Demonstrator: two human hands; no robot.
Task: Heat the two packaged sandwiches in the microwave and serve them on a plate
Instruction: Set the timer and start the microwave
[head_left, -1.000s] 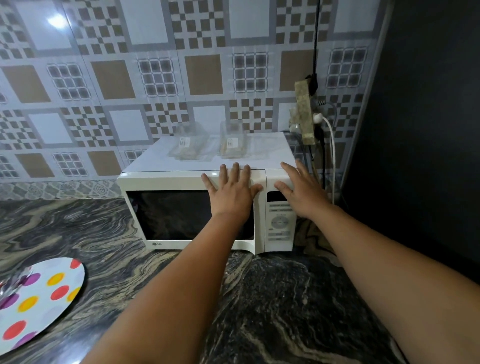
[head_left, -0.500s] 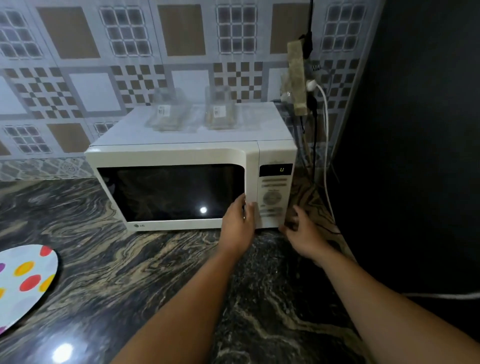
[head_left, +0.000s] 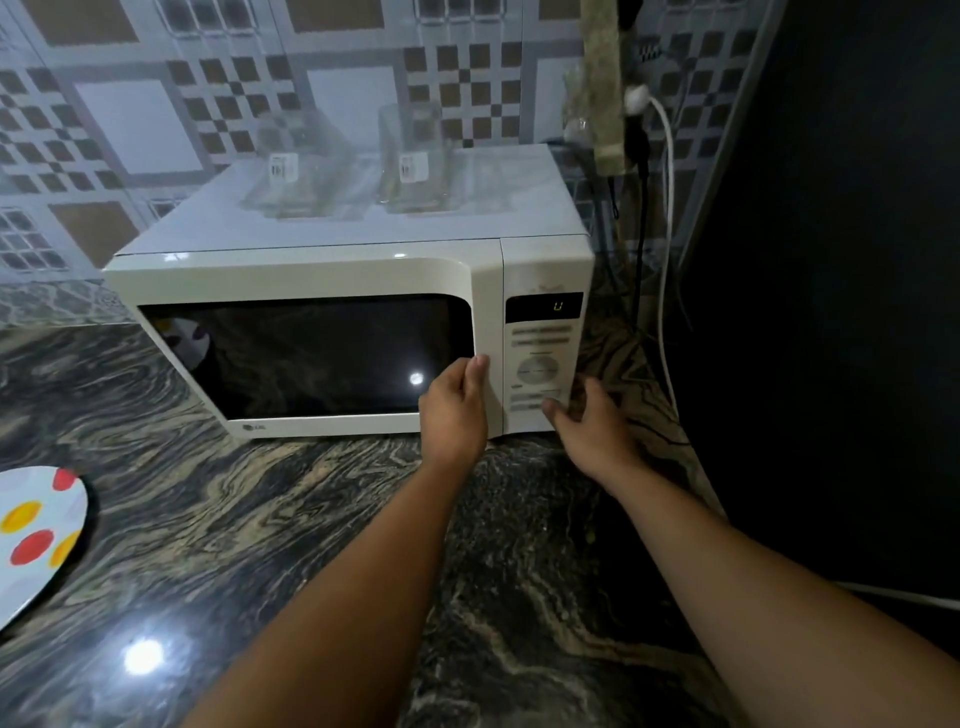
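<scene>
A white microwave (head_left: 322, 273) stands on the dark marble counter with its door closed. Two clear plastic sandwich packs lie on its top, one at the left (head_left: 298, 176) and one at the right (head_left: 415, 166). My left hand (head_left: 454, 410) has its fingers curled on the right edge of the door. My right hand (head_left: 584, 421) is at the lower right corner of the control panel, thumb on the buttons, fingers around the side. A white plate with coloured dots (head_left: 36, 535) lies at the far left.
A tiled wall runs behind the microwave. A power strip (head_left: 605, 88) with plugs and cables hangs right of it. A dark wall (head_left: 831, 260) closes the right side. The marble counter (head_left: 260, 519) stretches in front of the microwave.
Both hands dropped from the microwave's top front edge to the door's right edge and the panel's lower corner. The camera moved closer and lower.
</scene>
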